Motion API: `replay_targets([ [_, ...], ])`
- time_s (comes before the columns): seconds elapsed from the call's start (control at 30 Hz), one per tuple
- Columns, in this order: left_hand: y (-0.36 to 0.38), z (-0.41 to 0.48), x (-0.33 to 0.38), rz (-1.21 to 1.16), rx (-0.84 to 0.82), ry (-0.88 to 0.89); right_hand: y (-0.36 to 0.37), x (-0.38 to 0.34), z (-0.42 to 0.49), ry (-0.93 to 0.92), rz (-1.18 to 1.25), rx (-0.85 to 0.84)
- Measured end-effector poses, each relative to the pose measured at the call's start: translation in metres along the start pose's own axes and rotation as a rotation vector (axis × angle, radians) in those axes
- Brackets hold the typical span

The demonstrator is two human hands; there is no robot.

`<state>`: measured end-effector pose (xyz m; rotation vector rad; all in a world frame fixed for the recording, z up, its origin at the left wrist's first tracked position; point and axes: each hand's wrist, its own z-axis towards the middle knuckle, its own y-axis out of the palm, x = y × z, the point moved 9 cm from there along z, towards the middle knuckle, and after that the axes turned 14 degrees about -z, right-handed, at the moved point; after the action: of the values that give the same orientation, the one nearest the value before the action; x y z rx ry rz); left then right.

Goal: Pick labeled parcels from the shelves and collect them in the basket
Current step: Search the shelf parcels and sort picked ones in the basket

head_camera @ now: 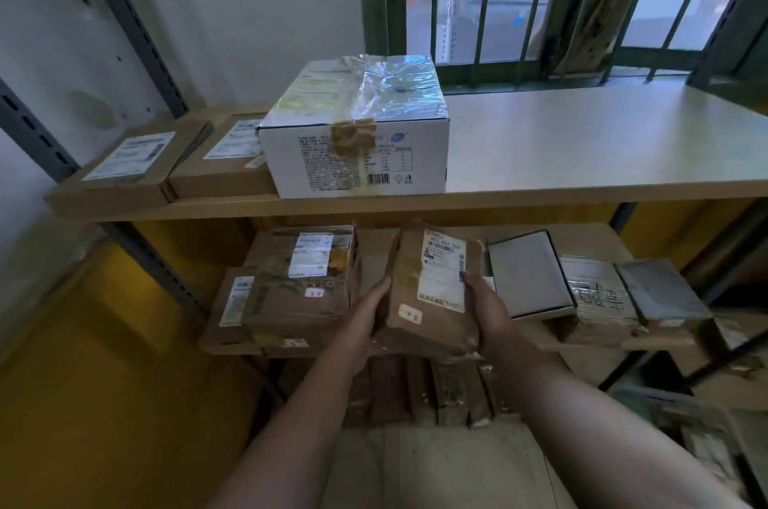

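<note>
I hold a brown cardboard parcel with a white shipping label in front of the middle shelf. My left hand grips its left side and my right hand grips its right side, thumb on the label's edge. The parcel is tilted, its label facing up toward me. No basket is in view.
The middle shelf carries labeled brown parcels on the left and grey boxes on the right. The top shelf bears a taped white box and two flat brown parcels. More packages stand below. A barred window lies behind.
</note>
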<state>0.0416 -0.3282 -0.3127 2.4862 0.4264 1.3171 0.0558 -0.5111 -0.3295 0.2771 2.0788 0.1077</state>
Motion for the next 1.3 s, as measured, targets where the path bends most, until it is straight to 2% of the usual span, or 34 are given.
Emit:
replay_targets([
  [0.17,-0.009,0.005,-0.003,0.155,-0.016,-0.010,-0.001,0.001,0.000,-0.028,-0.070,0.065],
  [0.43,-0.025,0.004,-0.010,0.145,-0.007,-0.069,-0.009,-0.014,-0.008,-0.076,-0.126,0.102],
  [0.57,-0.026,-0.003,0.005,0.128,-0.015,-0.041,-0.014,-0.019,-0.006,-0.022,-0.207,0.004],
  [0.7,-0.037,0.007,0.003,-0.201,0.009,0.008,-0.026,-0.022,-0.005,-0.031,0.026,0.087],
  [0.83,-0.013,0.001,-0.027,-0.163,-0.104,-0.106,-0.017,-0.017,-0.007,-0.041,0.184,0.062],
  [0.97,-0.010,0.004,-0.024,-0.250,0.008,0.015,-0.008,-0.007,-0.012,0.011,0.036,-0.002],
  [1.07,-0.020,0.007,-0.015,-0.180,0.080,0.036,-0.018,-0.003,-0.012,0.013,-0.077,-0.007],
  [1.2,-0.024,0.010,-0.003,-0.160,0.026,-0.012,-0.032,-0.012,-0.010,-0.022,-0.064,-0.012],
  [1.3,-0.021,0.011,0.007,-0.083,0.007,-0.012,-0.033,-0.017,-0.010,-0.012,-0.172,-0.053],
])
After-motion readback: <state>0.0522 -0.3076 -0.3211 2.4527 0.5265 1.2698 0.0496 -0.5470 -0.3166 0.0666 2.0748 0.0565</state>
